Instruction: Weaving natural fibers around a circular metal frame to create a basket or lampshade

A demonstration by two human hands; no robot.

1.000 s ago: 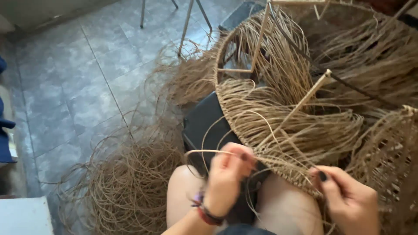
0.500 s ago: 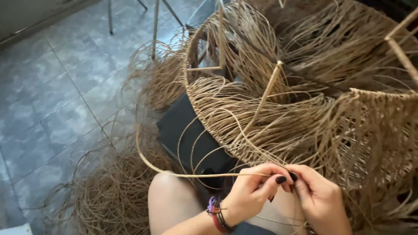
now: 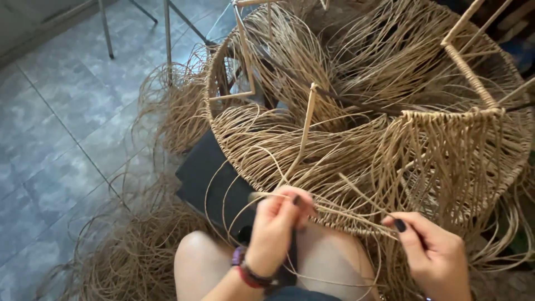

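A large round frame hung with many tan rattan strands rests against my knees. My left hand, with bracelets at the wrist, pinches a rattan strand at the frame's near rim. My right hand, with dark nails, grips the same strand further right, close under the rim. The strand runs taut between the two hands. Loose strands loop around both hands.
A heap of loose rattan lies on the grey tiled floor to my left. A black cushion sits under the frame by my left knee. Metal chair legs stand at the back.
My hands, close together half a second ago, have moved apart along the rim. The long loop of strand out to the left has been drawn in. The view has shifted right.
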